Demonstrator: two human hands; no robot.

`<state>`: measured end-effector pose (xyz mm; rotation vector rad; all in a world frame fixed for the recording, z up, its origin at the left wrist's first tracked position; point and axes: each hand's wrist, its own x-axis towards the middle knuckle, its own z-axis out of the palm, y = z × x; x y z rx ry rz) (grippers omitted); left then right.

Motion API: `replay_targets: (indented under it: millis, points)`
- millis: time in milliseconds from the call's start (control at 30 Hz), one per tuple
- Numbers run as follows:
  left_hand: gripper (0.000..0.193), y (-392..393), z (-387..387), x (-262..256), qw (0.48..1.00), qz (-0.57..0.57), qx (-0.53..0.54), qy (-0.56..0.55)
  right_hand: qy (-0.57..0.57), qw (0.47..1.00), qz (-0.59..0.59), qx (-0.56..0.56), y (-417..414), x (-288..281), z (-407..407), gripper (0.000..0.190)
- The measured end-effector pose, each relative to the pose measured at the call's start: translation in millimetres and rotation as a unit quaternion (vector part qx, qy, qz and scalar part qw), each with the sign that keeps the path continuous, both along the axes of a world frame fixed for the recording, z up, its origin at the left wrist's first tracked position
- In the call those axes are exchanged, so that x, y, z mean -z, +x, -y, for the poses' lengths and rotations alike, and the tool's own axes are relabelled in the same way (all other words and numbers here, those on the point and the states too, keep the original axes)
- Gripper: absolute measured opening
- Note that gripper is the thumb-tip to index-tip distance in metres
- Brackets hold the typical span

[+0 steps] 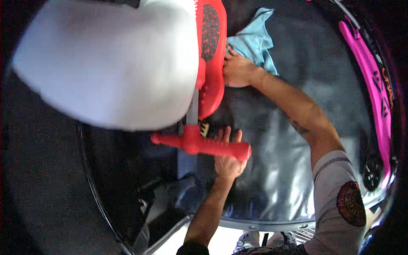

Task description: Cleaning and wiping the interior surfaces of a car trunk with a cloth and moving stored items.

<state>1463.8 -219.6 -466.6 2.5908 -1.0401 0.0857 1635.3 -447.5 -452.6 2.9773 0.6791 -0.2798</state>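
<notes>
My right hand [239,70] presses a light blue cloth [253,41] against a glossy black surface [287,134], close beside a long red rounded part [216,75] with a speckled dark inset. The cloth spreads out above and under the palm. Below it, my left hand [229,165] lies with its fingers extended and apart. A red T-shaped handle [220,149] on a grey shaft [192,110] crosses in front of that hand and hides part of it. A large, blurred white body [108,67] stands beside the red part and fills the upper left.
A bright pink curved strip [371,75] with black markings runs along the right side. A pale toothed piece [204,128] sits near the handle. The black surface ends at a light metal rim [271,224], with shoes [250,240] past it. Dark flooring [47,165] lies left.
</notes>
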Motion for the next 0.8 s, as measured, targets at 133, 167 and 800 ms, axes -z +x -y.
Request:
replay_targets:
  millis: [133, 167, 800]
  points:
    - [0.043, 0, -4, 7, 0.994, 0.021, -0.003, -0.107, 0.101, 0.988, 0.107, 0.036, -74, 13, -13, 0.047]
    - [0.037, -4, -4, 7, 0.988, -0.016, -0.034, -0.152, 0.105, 0.985, 0.130, 0.043, -103, 12, -10, 0.046]
    - [0.036, -59, 217, -179, 0.383, -0.507, 0.069, -0.769, 0.076, 0.842, 0.081, 0.529, -489, -13, -22, 0.048]
